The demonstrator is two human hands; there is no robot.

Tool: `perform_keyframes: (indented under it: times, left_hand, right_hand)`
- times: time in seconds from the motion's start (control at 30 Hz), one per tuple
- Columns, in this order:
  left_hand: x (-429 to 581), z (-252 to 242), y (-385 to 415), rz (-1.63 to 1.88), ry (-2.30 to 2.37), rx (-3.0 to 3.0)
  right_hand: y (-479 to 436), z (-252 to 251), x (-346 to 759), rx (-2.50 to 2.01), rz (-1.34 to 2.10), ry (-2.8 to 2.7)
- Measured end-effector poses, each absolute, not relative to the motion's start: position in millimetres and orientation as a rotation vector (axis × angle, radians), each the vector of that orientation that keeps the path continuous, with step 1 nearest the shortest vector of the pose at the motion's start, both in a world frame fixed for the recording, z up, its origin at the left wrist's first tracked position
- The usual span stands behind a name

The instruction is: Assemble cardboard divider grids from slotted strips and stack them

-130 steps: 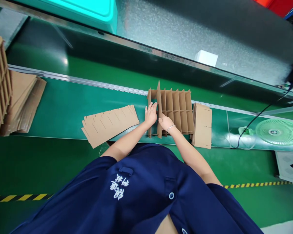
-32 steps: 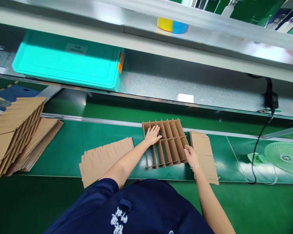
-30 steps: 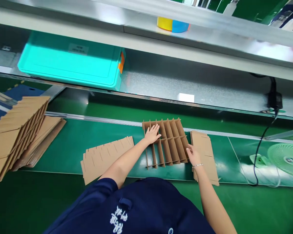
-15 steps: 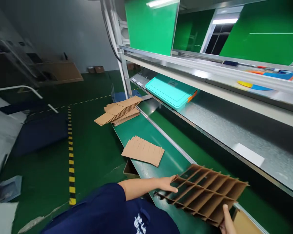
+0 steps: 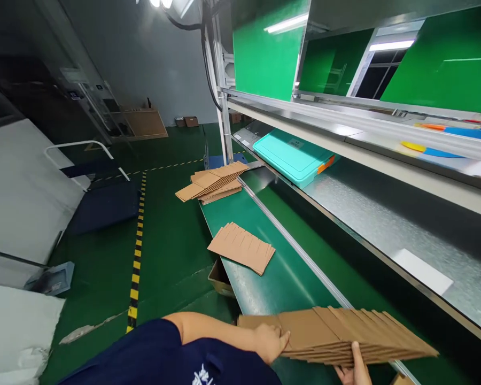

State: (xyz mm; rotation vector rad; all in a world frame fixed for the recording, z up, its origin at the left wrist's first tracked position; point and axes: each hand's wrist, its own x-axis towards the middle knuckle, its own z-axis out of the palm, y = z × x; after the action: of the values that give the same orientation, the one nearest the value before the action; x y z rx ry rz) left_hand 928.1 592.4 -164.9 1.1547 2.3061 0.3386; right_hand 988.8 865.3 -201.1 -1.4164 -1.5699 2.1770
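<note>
Left hand [image 5: 271, 342] and right hand [image 5: 353, 366] are both clamped on the flattened cardboard divider [image 5: 316, 331], lower right of the frame, left towards one end, right along its near edge. Its long axis runs left to right; slotted sheets [image 5: 242, 247] lie mid-frame, nearer the left hand.

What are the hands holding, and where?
The flattened cardboard divider, along its near edge: left hand toward its left end, right hand near the middle.
</note>
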Motion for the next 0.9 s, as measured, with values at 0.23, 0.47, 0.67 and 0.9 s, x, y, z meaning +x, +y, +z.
perform_keyframes:
  times: [0.23, 0.47, 0.67, 0.9]
  left_hand:
    - [883, -126, 534, 0.23, 2.24, 1.276]
    - [718, -67, 440, 0.704, 2.483, 0.637]
    - [606, -79, 311, 1.097, 2.089, 0.367]
    - [419, -64, 135, 1.328, 2.519, 0.155]
  right_hand:
    - [808, -214, 962, -1.264, 2.089, -1.47]
    - [691, -179, 857, -0.868, 2.419, -1.385]
    - [564, -147, 732, -0.647, 2.67, -1.468]
    - [514, -140, 668, -0.753, 2.443, -2.147]
